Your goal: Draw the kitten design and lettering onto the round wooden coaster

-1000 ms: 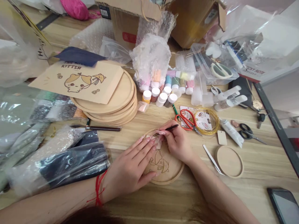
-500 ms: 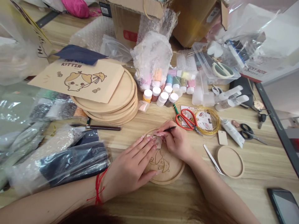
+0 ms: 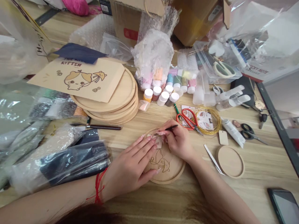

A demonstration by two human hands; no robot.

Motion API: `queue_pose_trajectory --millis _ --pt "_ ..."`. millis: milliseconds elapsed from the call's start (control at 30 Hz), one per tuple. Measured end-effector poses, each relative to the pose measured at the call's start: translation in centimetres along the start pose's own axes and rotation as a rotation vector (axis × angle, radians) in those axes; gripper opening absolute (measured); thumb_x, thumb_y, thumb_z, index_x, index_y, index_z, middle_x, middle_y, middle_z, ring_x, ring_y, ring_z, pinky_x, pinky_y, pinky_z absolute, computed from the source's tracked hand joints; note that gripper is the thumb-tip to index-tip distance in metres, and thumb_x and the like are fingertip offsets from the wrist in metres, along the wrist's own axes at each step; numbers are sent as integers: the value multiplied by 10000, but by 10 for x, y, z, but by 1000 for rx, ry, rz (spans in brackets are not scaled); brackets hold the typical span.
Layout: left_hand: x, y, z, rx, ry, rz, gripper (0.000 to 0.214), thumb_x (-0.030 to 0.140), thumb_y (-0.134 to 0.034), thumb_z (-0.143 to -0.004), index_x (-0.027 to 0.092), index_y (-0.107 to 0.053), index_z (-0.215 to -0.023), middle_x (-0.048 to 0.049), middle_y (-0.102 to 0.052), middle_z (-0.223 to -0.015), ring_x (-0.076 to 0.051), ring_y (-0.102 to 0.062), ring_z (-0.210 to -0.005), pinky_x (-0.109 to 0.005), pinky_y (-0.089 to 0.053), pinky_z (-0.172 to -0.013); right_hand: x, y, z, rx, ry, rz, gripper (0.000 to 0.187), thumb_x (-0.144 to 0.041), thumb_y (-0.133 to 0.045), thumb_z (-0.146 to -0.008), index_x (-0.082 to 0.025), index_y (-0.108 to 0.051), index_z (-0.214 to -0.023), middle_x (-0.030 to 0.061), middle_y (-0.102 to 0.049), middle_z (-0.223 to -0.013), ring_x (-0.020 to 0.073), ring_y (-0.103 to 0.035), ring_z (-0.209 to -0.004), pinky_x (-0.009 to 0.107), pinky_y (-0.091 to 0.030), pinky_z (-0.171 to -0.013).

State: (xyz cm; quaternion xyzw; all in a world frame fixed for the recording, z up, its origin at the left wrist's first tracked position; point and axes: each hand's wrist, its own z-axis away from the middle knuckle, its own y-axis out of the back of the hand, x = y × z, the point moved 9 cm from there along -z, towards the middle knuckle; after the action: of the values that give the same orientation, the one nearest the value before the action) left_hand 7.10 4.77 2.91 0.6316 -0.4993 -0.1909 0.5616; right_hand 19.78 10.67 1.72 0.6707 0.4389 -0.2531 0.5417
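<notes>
Wood-grained table (image 3: pixel 257 177): its contents match the earlier pictures, bar a slight drift of my view. Stack of round trays (image 3: pixel 127 93), beyond and left of my hands: undisturbed. Round tray (image 3: pixel 175 165) in work: on the table before me, beneath both hands, no turn or slide noted. My left hand (image 3: pixel 129 165) lies flat, fingers extended, grasping nothing, resting across the tray's left side as before. My right hand (image 3: pixel 178 140) holds a dark, pen-like tool (image 3: pixel 172 127) pinched between thumb and fingers. One change found: the tool's upper end dipped half a second ago and now leans outward again. I judge this to be short, controlled strokes; the work remains at one spot, by a small pale patch (image 3: pixel 159 142) whose nature I cannot tell
</notes>
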Motion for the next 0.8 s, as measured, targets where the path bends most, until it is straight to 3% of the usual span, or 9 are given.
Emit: queue_pose_trajectory --millis 400,667,800 --pt "-1 2 0 21 17 22 541 346 -556 -933 51 -483 -1381 -155 -521 -1423 -286 -435 -1372 -461 -401 -1153 -21 -5 1 -56 197 43 240 -31 -453 -823 -250 -528 -887 19 -638 -764 178 -638 -722 325 -538 -641" --pt "-1 -2 1 12 -3 6 554 323 -556 -929 69 -452 -1411 -161 -493 -1446 -292 -425 -1379 -467 -413 -1144 12 4 4 52 -107 -195 76 -193 -492 -938 -241 -543 -908 24 -607 -750 158 -584 -582 305 -497 -511" --pt "1 -2 1 21 -19 -20 560 324 -558 -926 48 -457 -1403 -172 -501 -1435 -301 -437 -1369 -461 -430 -1132 14 2 5 48 -136 -221 83 -209 -489 -948 -240 -543 -892 11 -588 -720 147 -557 -542 298 -482 -493"
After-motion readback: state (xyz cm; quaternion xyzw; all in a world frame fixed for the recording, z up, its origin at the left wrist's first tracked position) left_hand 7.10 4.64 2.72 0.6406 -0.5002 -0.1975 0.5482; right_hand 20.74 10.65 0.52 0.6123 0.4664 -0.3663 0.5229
